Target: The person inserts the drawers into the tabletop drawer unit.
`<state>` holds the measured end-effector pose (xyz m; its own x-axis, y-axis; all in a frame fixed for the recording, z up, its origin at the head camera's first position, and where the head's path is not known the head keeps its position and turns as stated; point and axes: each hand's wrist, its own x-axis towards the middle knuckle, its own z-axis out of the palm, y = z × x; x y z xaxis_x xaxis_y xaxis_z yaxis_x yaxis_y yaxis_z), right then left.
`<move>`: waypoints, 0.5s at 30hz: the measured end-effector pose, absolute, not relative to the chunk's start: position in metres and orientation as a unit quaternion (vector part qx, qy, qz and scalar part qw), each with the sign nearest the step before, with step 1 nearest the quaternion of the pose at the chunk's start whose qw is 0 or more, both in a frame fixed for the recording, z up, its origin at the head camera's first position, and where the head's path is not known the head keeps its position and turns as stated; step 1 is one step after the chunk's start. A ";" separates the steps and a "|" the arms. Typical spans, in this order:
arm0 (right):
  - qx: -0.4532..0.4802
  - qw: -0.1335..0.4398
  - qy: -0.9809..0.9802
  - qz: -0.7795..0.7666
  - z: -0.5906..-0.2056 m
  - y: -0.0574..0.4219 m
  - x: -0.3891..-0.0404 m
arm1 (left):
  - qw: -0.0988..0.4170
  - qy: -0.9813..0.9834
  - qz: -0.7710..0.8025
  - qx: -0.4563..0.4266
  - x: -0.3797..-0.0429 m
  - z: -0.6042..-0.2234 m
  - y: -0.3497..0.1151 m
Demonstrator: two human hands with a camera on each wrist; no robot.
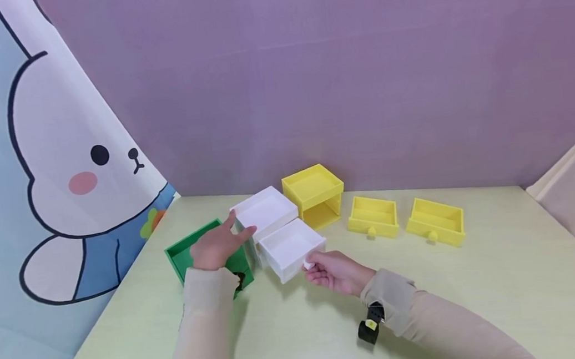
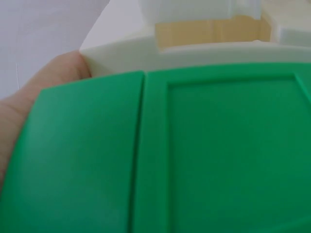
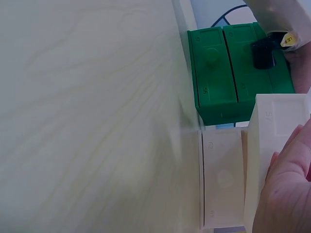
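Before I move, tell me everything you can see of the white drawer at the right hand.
The white drawer is a shallow, open-topped box, plastic by its look, with faint marking on its front. It sits roughly level, drawn well out from the front of the white cabinet, above the lower drawer. The right hand pinches its small white knob. Whether its rear end is inside the cabinet, I cannot tell.
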<state>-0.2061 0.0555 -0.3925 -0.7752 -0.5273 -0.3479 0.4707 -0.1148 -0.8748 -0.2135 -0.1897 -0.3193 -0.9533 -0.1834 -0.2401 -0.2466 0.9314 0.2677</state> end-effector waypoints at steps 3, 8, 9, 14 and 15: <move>-0.025 0.333 0.579 -0.744 -0.393 0.056 -0.205 | 0.106 0.977 0.146 -0.113 -0.213 -0.320 -0.189; -0.027 0.330 0.589 -0.737 -0.394 0.054 -0.205 | 0.110 0.977 0.143 -0.112 -0.214 -0.319 -0.189; -0.028 0.330 0.590 -0.736 -0.395 0.054 -0.205 | 0.110 0.977 0.144 -0.112 -0.214 -0.319 -0.189; -0.032 0.332 0.591 -0.735 -0.395 0.052 -0.205 | 0.106 0.978 0.143 -0.109 -0.213 -0.318 -0.190; -0.033 0.331 0.591 -0.735 -0.395 0.052 -0.205 | 0.105 0.978 0.143 -0.109 -0.213 -0.318 -0.190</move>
